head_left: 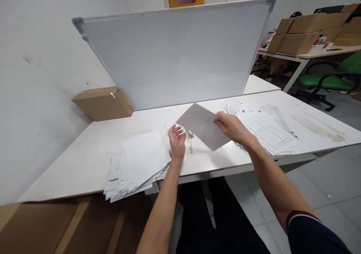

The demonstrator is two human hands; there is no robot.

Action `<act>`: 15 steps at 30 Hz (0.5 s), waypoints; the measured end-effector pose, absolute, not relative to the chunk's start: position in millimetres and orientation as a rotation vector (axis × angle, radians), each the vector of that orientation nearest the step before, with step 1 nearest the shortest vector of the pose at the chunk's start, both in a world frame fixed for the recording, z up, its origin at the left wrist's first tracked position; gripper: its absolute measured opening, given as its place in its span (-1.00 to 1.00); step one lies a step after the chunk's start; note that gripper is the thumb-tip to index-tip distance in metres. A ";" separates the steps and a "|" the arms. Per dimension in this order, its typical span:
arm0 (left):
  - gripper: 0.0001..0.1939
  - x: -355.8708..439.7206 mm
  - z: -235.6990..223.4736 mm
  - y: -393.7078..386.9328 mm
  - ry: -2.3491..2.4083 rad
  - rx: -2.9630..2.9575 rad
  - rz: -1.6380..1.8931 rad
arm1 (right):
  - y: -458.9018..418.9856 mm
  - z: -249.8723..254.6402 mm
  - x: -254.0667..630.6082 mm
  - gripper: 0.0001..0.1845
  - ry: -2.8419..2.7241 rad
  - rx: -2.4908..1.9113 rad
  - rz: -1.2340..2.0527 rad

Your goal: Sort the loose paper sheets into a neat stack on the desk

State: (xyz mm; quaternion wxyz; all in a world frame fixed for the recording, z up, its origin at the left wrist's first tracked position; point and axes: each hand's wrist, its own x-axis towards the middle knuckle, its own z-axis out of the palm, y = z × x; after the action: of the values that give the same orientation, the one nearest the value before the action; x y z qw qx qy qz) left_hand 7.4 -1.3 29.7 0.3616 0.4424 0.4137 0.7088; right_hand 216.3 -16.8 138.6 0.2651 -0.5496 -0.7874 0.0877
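Note:
My right hand (pixel 228 126) pinches a sheet of paper (pixel 204 128) by its right corner, holding it tilted above the desk. Palm up and fingers loosely curled apart, my left hand (pixel 177 139) is just below the sheet's left corner; I see nothing in it. A small metal stapler-like object (pixel 189 134) lies on the desk between the hands, partly hidden by the sheet. Left of my left hand is an untidy stack of white papers (pixel 146 158) overhanging the front edge. Beyond my right hand lie printed sheets with tables (pixel 267 130), spread in a loose pile.
A whiteboard (pixel 175 58) leans at the back of the white desk (pixel 76 163). A cardboard box (pixel 105 103) stands at its left end. Open cardboard boxes (pixel 36 224) sit below the front left edge. At right are a green chair (pixel 329 77) and another table bearing stacked boxes (pixel 299 35).

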 end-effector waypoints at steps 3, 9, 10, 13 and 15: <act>-0.40 -3.2 18.0 -3.9 1.119 1.312 1.766 | -26.4 159.3 207.8 -0.87 -2.466 -1.560 -0.064; -0.60 -8.6 -2.1 -10.1 1.026 1.437 1.332 | -26.4 137.9 193.9 -0.81 -2.773 -1.609 -0.027; -0.63 -8.2 -3.7 -10.5 1.020 1.425 1.290 | -25.7 134.8 194.5 -0.82 -2.775 -1.622 0.011; -0.74 -6.8 -5.7 -10.3 1.031 1.401 1.291 | -24.6 132.3 196.1 -0.84 -2.737 -1.635 0.015; -0.77 -6.5 -6.2 -10.0 1.065 1.407 1.324 | -23.8 134.4 195.1 -0.86 -2.730 -1.629 0.018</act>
State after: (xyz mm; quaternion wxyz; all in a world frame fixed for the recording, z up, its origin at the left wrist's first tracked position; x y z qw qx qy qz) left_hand -6.5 -10.0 -6.2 0.4510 0.5694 0.4309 0.5355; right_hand 195.1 -23.8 134.4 -0.0187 -0.5123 -0.8586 0.0057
